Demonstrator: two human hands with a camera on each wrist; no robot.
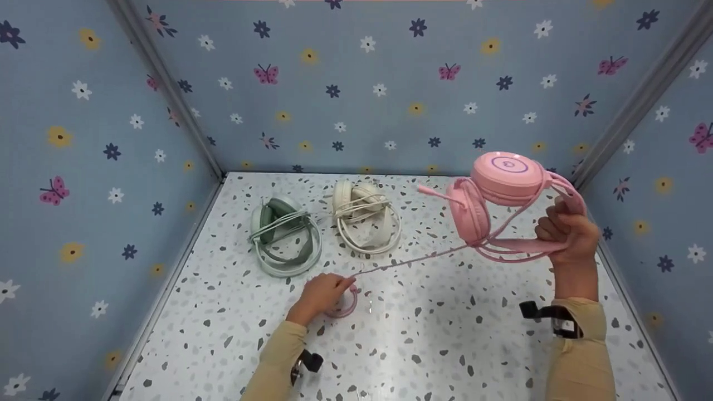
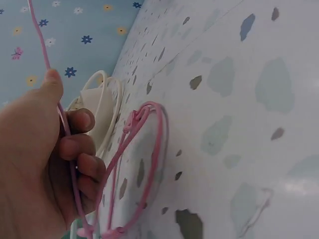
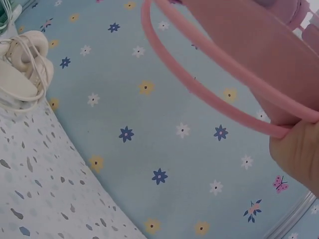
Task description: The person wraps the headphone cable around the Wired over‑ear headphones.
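My right hand (image 1: 572, 231) grips the headband of a pink headset (image 1: 509, 178), holding it above the right side of the table. Its ear cups hang to the left, with a short microphone boom sticking out. From the headset a pink cable (image 1: 412, 260) runs taut, down and left, to my left hand (image 1: 323, 295). In the left wrist view the fingers of that hand curl round the cable, thumb on top. Below them a loop of the cable (image 2: 158, 134) with its plug end lies on the table. The right wrist view shows the pink headband (image 3: 279, 55) in my right hand.
Green headphones (image 1: 287, 236) and cream headphones (image 1: 366, 217), each with its cable wound round it, lie at the back left of the speckled white table (image 1: 423, 345). Blue flowered panels (image 1: 356, 111) enclose the back and both sides.
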